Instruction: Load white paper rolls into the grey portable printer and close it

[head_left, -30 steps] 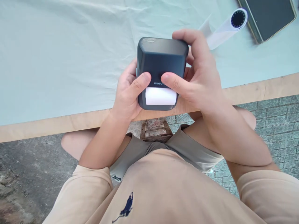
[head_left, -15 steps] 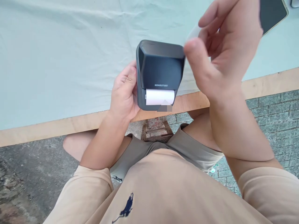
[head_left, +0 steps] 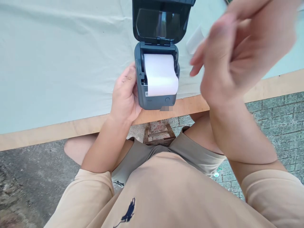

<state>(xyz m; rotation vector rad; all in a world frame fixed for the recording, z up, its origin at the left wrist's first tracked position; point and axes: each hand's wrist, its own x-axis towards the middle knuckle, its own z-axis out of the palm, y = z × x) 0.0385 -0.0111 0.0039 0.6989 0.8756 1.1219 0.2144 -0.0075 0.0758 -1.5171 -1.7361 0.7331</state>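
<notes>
My left hand grips a dark grey label printer by its left side, above the table's front edge. The printer's lid is swung up and back on its hinge. Inside sits a roll of white label paper, its free end lying over the front slot. To the right of the printer, my right hand is raised, apart from it and blurred by motion. Its fingers are loosely bent and apart, with nothing seen in them. Beside those fingertips a small white slip of paper lies on the cloth.
A pale cloth covers the table, whose bare wooden edge runs in front of me. Below, between my legs, is a wooden frame. At the top right, a corner of a dark flat object shows behind my hand.
The printer's lid has gone from closed to raised, baring the paper roll. My right hand has moved slightly right and turned. The left hand still holds the printer in nearly the same place.
</notes>
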